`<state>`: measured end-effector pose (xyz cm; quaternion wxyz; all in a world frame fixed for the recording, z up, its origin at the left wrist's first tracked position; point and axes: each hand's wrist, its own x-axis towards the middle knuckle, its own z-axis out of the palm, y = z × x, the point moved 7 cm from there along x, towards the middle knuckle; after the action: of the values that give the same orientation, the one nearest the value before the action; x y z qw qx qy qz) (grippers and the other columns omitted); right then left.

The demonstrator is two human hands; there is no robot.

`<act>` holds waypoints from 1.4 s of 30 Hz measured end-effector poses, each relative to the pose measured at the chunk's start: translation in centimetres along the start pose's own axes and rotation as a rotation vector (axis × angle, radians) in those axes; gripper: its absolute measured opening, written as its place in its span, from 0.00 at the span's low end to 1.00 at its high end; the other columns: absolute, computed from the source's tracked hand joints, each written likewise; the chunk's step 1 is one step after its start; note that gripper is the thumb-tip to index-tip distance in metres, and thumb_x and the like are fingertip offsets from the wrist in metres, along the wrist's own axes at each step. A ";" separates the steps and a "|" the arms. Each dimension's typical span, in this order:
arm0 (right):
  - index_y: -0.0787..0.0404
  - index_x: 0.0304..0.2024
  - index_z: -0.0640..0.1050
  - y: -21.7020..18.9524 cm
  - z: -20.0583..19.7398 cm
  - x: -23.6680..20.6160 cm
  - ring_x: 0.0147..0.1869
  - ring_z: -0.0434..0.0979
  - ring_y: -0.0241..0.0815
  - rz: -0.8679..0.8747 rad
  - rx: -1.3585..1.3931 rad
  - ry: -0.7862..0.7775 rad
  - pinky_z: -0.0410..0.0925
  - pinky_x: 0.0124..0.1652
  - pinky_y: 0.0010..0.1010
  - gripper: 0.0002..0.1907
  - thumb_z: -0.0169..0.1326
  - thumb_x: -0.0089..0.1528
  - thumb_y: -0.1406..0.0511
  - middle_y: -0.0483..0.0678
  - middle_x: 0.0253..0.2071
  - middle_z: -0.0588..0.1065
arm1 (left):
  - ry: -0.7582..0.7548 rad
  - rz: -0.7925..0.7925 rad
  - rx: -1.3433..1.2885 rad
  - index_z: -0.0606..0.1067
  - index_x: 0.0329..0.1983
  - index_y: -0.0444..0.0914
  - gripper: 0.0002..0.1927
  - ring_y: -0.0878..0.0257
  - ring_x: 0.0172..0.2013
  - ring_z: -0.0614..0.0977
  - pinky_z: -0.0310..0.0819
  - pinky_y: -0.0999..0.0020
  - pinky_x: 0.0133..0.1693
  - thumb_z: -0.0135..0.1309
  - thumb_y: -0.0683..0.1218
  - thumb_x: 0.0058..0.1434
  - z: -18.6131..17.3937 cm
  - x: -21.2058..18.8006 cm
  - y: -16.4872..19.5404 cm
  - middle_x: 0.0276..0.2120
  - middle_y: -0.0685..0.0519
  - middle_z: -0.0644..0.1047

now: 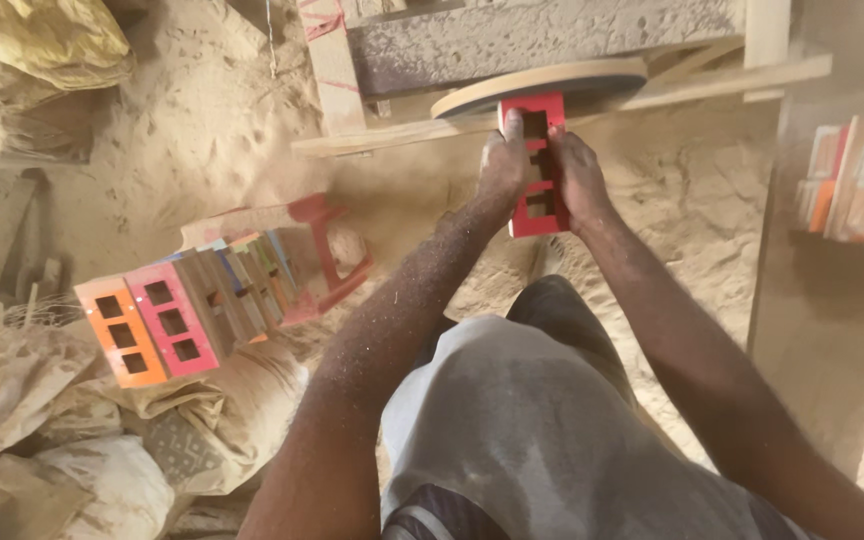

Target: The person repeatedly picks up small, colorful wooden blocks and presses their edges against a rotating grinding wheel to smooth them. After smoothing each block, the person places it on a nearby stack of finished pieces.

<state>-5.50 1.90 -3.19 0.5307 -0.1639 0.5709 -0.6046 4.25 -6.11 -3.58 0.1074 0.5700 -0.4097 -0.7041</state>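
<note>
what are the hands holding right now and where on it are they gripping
Both hands hold one red wooden panel with rectangular cut-outs. The left hand grips its left long edge, the right hand its right long edge, with its top end at the sanding disc.

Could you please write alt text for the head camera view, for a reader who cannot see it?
Both hands, left hand and right hand, press a red flat wooden piece with three square cut-outs against the edge of a round sanding disc. At left, a row of similar coloured wooden pieces rests on sacks amid a sawdust-covered floor.
</note>
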 end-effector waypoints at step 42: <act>0.73 0.72 0.54 -4.0 9.6 -2.4 0.69 0.72 0.61 -0.516 -0.548 0.560 0.69 0.66 0.47 0.38 0.35 0.78 0.45 0.70 0.64 0.68 | -0.057 0.249 -0.204 0.82 0.41 0.27 0.16 0.60 0.31 0.85 0.83 0.69 0.36 0.61 0.49 0.66 -17.3 -4.2 3.6 0.34 0.44 0.84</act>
<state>1.33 -1.90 4.08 0.1258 -0.2652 0.7714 -0.5647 19.92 -13.65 1.71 0.2394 0.4806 -0.4063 -0.7393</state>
